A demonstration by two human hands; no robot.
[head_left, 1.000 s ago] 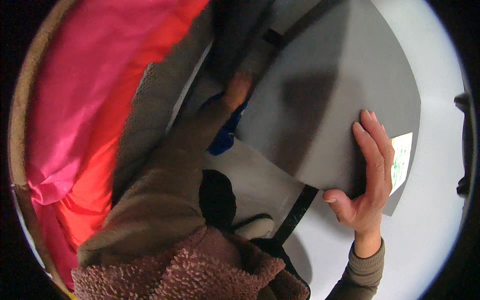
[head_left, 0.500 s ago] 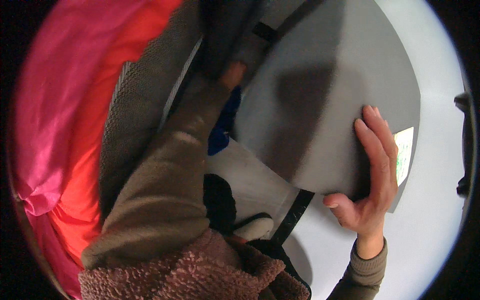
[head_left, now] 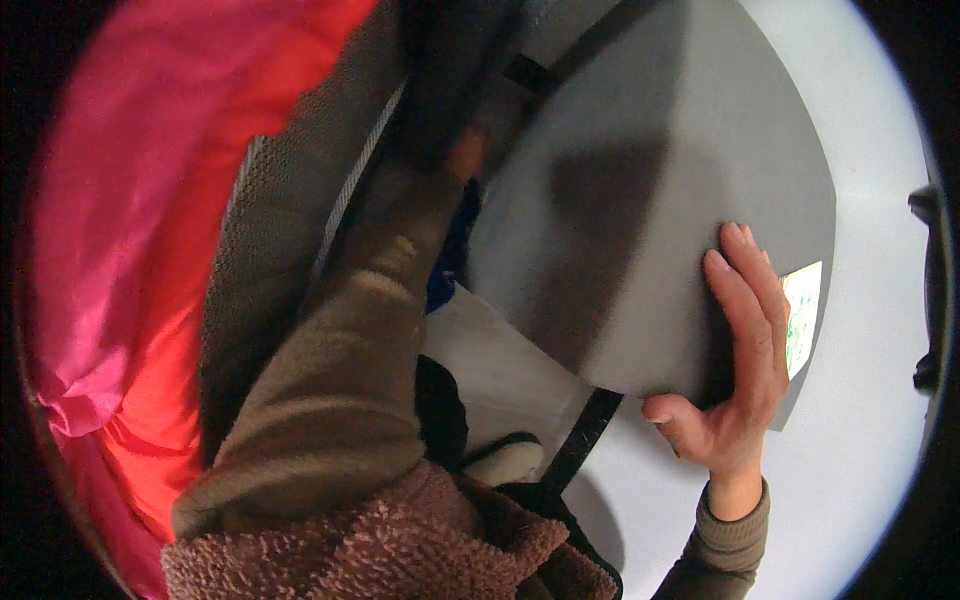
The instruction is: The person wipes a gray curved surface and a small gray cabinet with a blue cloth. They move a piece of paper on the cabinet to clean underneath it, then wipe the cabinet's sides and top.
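Note:
My right hand (head_left: pixel 742 345) lies on a large grey panel (head_left: pixel 640 330) with a curved outer edge. Its fingers are stretched over the surface, and the thumb stands apart by the near edge. Beside these fingers a white label (head_left: pixel 802 315) with green markings sits on the panel. My left arm reaches forward along the panel's left side. Only a bit of my left hand (head_left: pixel 465 155) shows, next to a dark, blurred shape (head_left: pixel 455 70); its fingers are hidden there. A piece of blue material (head_left: pixel 455 245) shows between that arm and the panel.
Pink cloth (head_left: pixel 110 230) and red-orange cloth (head_left: pixel 165 380) hang on the left, beside a dark grey woven surface (head_left: pixel 260 260) with a pale trim. Below lies light flooring (head_left: pixel 500 360) with a black strip (head_left: pixel 585 435). A white surface (head_left: pixel 880 260) borders the panel on the right.
My right hand has shifted slightly down and left in the picture, still on the panel. My left forearm has moved a little, and less of the blue material shows.

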